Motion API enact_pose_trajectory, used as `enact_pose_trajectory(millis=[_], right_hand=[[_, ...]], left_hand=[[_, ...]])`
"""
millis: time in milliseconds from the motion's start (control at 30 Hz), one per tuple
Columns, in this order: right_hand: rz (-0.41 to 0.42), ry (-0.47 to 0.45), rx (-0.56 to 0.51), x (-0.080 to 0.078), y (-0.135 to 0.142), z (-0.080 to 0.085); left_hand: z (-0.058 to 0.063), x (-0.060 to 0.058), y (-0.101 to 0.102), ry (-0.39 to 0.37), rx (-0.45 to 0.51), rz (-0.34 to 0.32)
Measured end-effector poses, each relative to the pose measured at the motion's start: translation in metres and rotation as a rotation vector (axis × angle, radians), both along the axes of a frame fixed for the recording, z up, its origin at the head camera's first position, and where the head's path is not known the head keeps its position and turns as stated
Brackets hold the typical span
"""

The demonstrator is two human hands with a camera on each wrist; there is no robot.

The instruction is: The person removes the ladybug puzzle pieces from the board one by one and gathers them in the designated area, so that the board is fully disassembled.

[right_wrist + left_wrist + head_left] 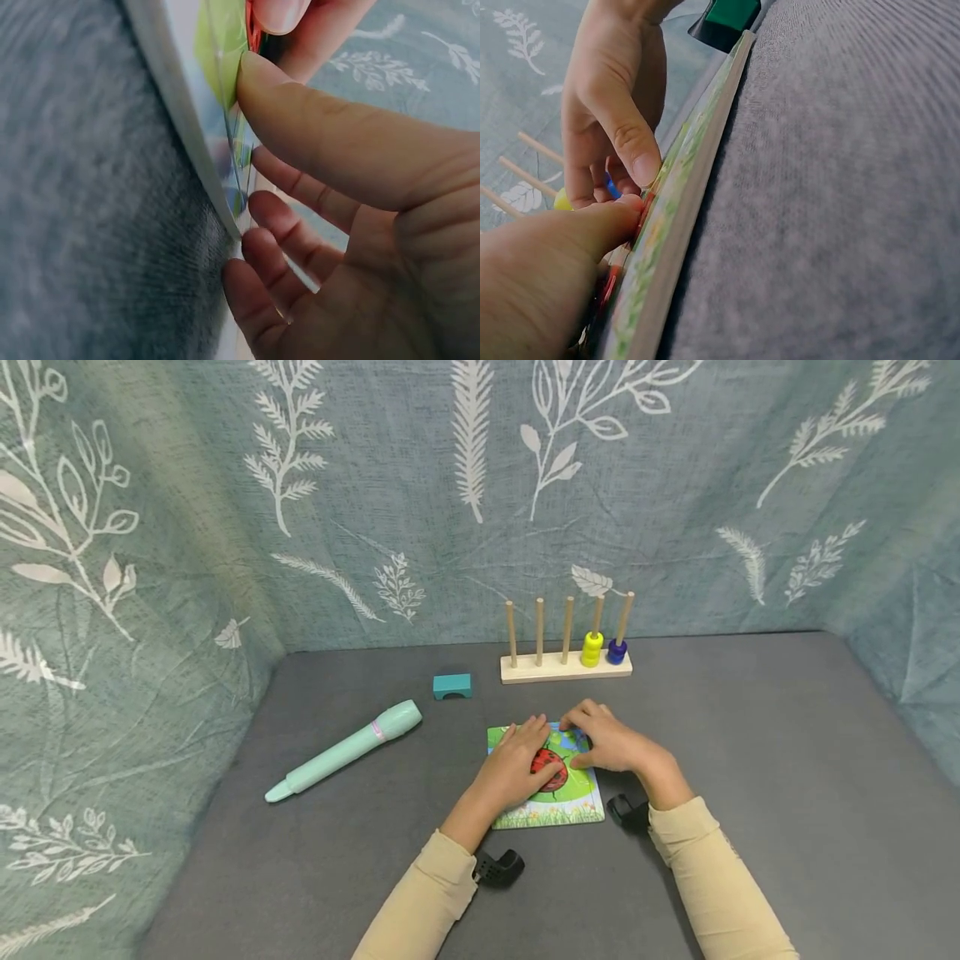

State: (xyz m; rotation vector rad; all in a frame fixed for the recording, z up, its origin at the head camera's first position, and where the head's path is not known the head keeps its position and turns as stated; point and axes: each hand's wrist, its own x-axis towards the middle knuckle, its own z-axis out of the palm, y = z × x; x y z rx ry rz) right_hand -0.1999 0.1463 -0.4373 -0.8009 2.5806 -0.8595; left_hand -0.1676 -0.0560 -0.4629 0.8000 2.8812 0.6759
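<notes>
A ladybug jigsaw puzzle (555, 814) in a flat square board lies on the table, with green, blue and flower-edged parts. My left hand (513, 768) rests over its left side, fingers extended toward the far edge and thumb on the red ladybug (553, 770). At the far right corner my right hand (611, 743) curves its fingers and thumb around a puzzle piece (238, 154). Its thumb (300, 120) touches the printed surface beside the left thumb (615, 217), while the other fingertips are at the corner. Seams between pieces show in the right wrist view.
A wooden peg stand (543, 672) with yellow rings (592, 650) and dark blue rings (617, 652) stands behind the puzzle. A teal arched block (452, 686) is to its left. Farther left lies a large mint-green marker-shaped object (337, 756). A leaf-patterned cloth (420, 468) hangs behind the table.
</notes>
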Motion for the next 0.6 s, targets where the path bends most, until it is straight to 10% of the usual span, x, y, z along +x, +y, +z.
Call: enact_pose_trajectory(millis=[600], right_hand=[[-0.037, -0.091, -0.128, -0.004, 0.004, -0.011]], left_hand=[[-0.003, 0.0, 0.001, -0.002, 0.047, 0.009]])
